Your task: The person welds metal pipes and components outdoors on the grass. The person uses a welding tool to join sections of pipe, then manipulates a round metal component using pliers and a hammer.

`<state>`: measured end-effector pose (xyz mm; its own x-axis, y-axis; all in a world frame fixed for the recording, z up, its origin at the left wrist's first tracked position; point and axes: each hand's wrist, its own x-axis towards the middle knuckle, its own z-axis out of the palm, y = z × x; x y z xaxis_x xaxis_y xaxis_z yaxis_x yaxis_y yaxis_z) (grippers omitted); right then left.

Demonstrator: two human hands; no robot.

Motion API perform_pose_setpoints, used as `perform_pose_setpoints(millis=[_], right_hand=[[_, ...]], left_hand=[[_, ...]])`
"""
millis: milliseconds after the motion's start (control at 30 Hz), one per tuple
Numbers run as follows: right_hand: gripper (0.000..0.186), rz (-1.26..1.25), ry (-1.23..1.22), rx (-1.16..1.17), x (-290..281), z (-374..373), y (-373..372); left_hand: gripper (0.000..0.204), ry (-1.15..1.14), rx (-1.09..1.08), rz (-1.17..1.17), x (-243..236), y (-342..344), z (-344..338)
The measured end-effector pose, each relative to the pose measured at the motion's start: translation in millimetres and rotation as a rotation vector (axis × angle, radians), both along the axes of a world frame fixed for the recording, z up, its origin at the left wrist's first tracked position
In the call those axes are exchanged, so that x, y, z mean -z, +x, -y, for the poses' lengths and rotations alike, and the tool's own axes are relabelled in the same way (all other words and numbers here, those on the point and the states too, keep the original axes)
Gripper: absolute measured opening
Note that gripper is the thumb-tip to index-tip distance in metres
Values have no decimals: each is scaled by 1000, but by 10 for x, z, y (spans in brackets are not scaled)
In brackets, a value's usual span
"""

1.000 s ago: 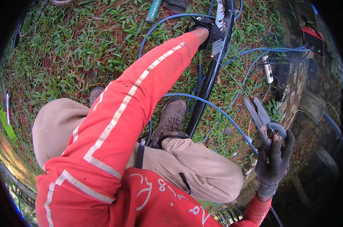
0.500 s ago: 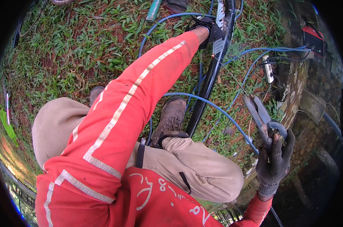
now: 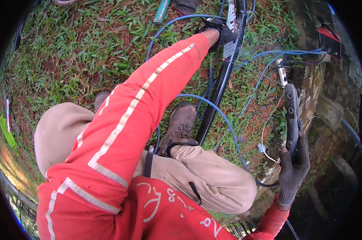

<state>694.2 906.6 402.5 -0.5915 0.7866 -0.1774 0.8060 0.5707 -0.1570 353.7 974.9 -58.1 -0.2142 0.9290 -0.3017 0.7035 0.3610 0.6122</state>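
Observation:
My right hand, in a grey glove with bare fingertips, is wrapped round the handle of a dark welding electrode holder. From the holder's top a thin welding rod runs left. Its tip glows red beside a long black pipe. My left hand, in a black glove, is closed over a silvery metal strip with a notched edge lying along the pipe. The left fingertips are mostly hidden. A blue cable loops below the pipe and reaches toward my right hand.
A white power strip lies on the grass near the holder. Beyond it sits a red and black box with cables. My boot rests beside the pipe. A green tube lies at the far side, and a stone edge runs along the right.
My right hand has turned the electrode holder more upright and shifted it right. The rod now slants flatter, its tip still by the pipe. The blue cable has sagged. My left hand stays put.

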Motion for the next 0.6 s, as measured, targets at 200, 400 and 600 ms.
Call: perform_pose_setpoints(millis=[200, 400, 600], right_hand=[[57, 223, 330, -681, -28, 148, -28], [45, 284, 73, -679, 49, 299, -217], [80, 229, 302, -810, -39, 131, 5]], left_hand=[[72, -1, -39, 22, -36, 11, 2], [74, -1, -86, 32, -67, 25, -5], [75, 2, -119, 46, -67, 31, -11]])
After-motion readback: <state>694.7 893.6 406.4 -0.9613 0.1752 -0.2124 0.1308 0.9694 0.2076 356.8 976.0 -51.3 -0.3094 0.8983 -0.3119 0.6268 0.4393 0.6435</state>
